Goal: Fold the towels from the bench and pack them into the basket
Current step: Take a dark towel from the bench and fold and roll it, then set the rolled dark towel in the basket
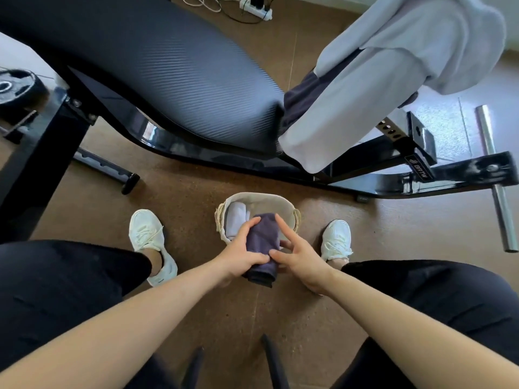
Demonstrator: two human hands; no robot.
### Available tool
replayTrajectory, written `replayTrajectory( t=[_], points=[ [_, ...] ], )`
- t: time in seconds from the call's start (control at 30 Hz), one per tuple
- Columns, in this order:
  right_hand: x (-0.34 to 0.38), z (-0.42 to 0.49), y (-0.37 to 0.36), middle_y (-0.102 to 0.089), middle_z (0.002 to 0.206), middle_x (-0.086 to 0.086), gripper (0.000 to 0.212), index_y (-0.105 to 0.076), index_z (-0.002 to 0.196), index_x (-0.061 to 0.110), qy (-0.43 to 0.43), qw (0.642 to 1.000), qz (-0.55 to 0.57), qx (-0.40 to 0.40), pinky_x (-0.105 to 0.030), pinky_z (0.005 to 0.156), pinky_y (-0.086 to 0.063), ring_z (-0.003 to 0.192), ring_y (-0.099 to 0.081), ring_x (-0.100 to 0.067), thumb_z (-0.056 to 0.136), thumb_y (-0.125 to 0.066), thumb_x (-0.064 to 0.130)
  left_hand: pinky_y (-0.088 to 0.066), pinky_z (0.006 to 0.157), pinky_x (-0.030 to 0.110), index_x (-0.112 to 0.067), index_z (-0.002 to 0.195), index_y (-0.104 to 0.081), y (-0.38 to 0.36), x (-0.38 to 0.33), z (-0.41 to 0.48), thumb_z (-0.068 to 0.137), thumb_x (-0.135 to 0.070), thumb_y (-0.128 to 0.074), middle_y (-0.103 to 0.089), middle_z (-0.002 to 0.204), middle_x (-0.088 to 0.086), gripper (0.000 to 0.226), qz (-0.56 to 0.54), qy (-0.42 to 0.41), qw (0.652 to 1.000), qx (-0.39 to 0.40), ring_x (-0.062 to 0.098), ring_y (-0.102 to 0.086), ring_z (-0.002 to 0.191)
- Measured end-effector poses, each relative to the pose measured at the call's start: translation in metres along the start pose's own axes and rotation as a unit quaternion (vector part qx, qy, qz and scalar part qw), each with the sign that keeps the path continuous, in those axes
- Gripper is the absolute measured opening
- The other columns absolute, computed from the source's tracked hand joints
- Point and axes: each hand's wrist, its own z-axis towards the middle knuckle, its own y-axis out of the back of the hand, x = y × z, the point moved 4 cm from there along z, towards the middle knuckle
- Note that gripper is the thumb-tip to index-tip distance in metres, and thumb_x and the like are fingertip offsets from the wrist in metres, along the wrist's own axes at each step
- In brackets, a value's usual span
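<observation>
A folded dark purple towel (262, 245) is held between my two hands over the near rim of a small woven basket (280, 202) on the floor. My left hand (243, 252) grips its left side, and my right hand (297, 255) holds its right side with fingers spread. A folded white towel (236, 219) lies inside the basket on the left. On the black padded bench (157, 68), at its right end, a large white towel (393, 66) hangs over a dark purple towel (302, 99).
The bench's black steel frame (421, 181) runs across the floor just beyond the basket, with a chrome bar (494, 175) at the right. A weight plate (14, 88) lies at the far left. My white shoes (151, 242) flank the basket. A power strip (255, 7) lies at the back.
</observation>
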Motion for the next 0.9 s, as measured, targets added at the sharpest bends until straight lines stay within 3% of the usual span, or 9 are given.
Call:
replayTrajectory(
  t=[0.1, 0.2, 0.33, 0.43, 0.57, 0.67, 0.73, 0.83, 0.9],
  points=[
    [-0.013, 0.041, 0.013, -0.047, 0.152, -0.006, 0.073, -0.033, 0.153, 0.042, -0.018, 0.999, -0.049, 0.003, -0.047, 0.099, -0.056, 0.125, -0.061, -0.026, 0.099, -0.061, 0.003, -0.05, 0.102, 0.029, -0.037, 0.155, -0.024, 0.003, 0.019, 0.035, 0.084, -0.007, -0.079, -0.03, 0.159, 0.0, 0.094, -0.008, 0.021, 1.0, -0.016, 0.018, -0.046, 0.134],
    [-0.031, 0.086, 0.026, -0.049, 0.148, -0.004, 0.066, -0.043, 0.15, 0.039, -0.054, 0.995, -0.087, -0.002, -0.052, 0.096, -0.057, 0.125, -0.06, -0.028, 0.096, -0.066, 0.007, -0.047, 0.108, 0.033, -0.034, 0.157, -0.022, 0.005, 0.041, 0.066, 0.084, -0.006, -0.078, -0.028, 0.16, -0.002, 0.096, -0.005, 0.05, 0.999, -0.02, 0.016, -0.042, 0.137],
    [-0.052, 0.139, 0.042, -0.051, 0.142, -0.001, 0.066, -0.042, 0.151, 0.036, -0.067, 0.983, -0.166, -0.027, -0.043, 0.093, -0.06, 0.122, -0.061, -0.024, 0.097, -0.062, 0.004, -0.041, 0.107, 0.029, -0.032, 0.16, -0.016, 0.008, 0.069, 0.106, 0.091, -0.013, -0.073, -0.027, 0.156, -0.007, 0.092, 0.033, 0.082, 0.996, -0.014, 0.014, -0.037, 0.139],
    [-0.065, 0.176, 0.057, -0.052, 0.144, -0.004, 0.063, -0.04, 0.152, 0.033, -0.044, 0.969, -0.236, -0.051, -0.04, 0.099, -0.057, 0.125, -0.059, -0.024, 0.099, -0.057, 0.003, -0.047, 0.109, 0.038, -0.031, 0.158, -0.023, 0.025, 0.089, 0.128, 0.094, -0.016, -0.07, -0.037, 0.158, 0.0, 0.08, 0.077, 0.103, 0.991, -0.029, 0.019, -0.051, 0.132],
    [-0.082, 0.226, 0.075, -0.047, 0.15, -0.008, 0.065, -0.041, 0.154, 0.023, -0.021, 0.954, -0.287, -0.08, -0.024, 0.109, -0.041, 0.133, -0.05, -0.025, 0.097, -0.051, -0.008, -0.056, 0.095, 0.042, -0.029, 0.149, -0.043, 0.069, 0.105, 0.134, 0.096, -0.019, -0.066, -0.056, 0.134, -0.005, 0.059, 0.201, 0.097, 0.962, -0.156, 0.01, -0.063, 0.104],
    [-0.102, 0.258, 0.081, -0.051, 0.149, -0.005, 0.068, -0.043, 0.153, 0.025, 0.002, 0.946, -0.307, -0.103, -0.033, 0.116, -0.038, 0.136, -0.048, -0.024, 0.094, -0.052, -0.009, -0.057, 0.088, 0.044, -0.034, 0.138, -0.05, 0.1, 0.119, 0.132, 0.094, -0.025, -0.064, -0.053, 0.129, -0.006, 0.047, 0.271, 0.104, 0.921, -0.258, 0.015, -0.062, 0.105],
    [-0.118, 0.276, 0.081, -0.055, 0.143, -0.007, 0.07, -0.043, 0.153, 0.024, 0.014, 0.946, -0.308, -0.103, -0.031, 0.114, -0.038, 0.133, -0.05, -0.025, 0.092, -0.054, -0.008, -0.057, 0.089, 0.048, -0.037, 0.138, -0.048, 0.112, 0.131, 0.133, 0.094, -0.031, -0.064, -0.048, 0.134, -0.006, 0.047, 0.282, 0.114, 0.91, -0.281, 0.017, -0.06, 0.111],
    [-0.138, 0.293, 0.072, -0.053, 0.129, -0.009, 0.072, -0.035, 0.157, 0.028, 0.001, 0.94, -0.334, -0.07, -0.033, 0.108, -0.042, 0.114, -0.052, -0.021, 0.095, -0.064, 0.005, -0.055, 0.091, 0.049, -0.043, 0.145, -0.039, 0.113, 0.141, 0.14, 0.094, -0.037, -0.061, -0.047, 0.138, -0.007, 0.056, 0.295, 0.117, 0.919, -0.234, 0.019, -0.058, 0.117],
    [-0.148, 0.297, 0.066, -0.045, 0.132, -0.005, 0.084, -0.025, 0.159, 0.035, -0.004, 0.935, -0.351, -0.046, -0.036, 0.11, -0.04, 0.115, -0.046, -0.016, 0.091, -0.074, 0.026, -0.055, 0.092, 0.049, -0.043, 0.148, -0.037, 0.11, 0.143, 0.144, 0.093, -0.033, -0.061, -0.05, 0.134, -0.006, 0.061, 0.307, 0.113, 0.919, -0.221, 0.02, -0.058, 0.116]
  ],
)
